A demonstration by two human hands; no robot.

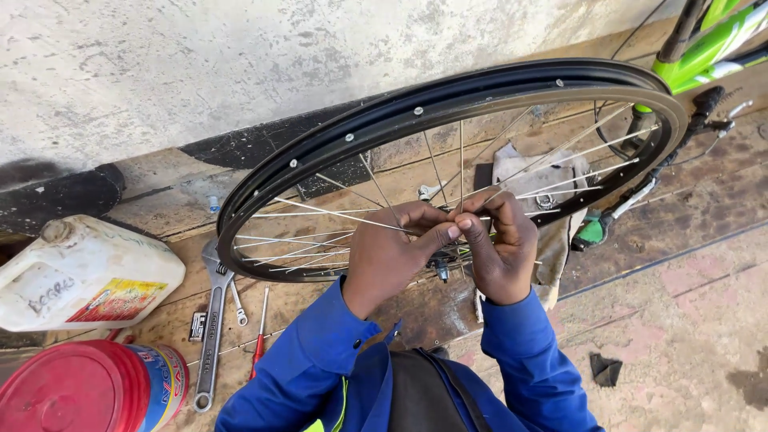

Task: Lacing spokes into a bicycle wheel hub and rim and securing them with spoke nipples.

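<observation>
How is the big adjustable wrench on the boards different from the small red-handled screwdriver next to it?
The long grey steel adjustable wrench is much larger and thicker than the thin red-handled screwdriver. The wrench is bare metal all over; the screwdriver has a red grip and a slim shaft. The wrench's jaw end lies under the black bicycle wheel rim; the screwdriver lies clear of it. Both lie flat, roughly parallel, untouched by either hand.

My clothing: blue work jacket, long sleeves (312,352), cloth plain and slightly creased. Sleeves run down to the wrists; cuffs close-fitting. One small dark button or snap on the left sleeve near the cuff. Jacket front open at the chest; dark, near-black garment under it. Thin strip of yellow-green trim along the left edge of the opening. Left hand (392,252) and right hand (500,240) bare: no gloves, no rings, no watch visible.
</observation>
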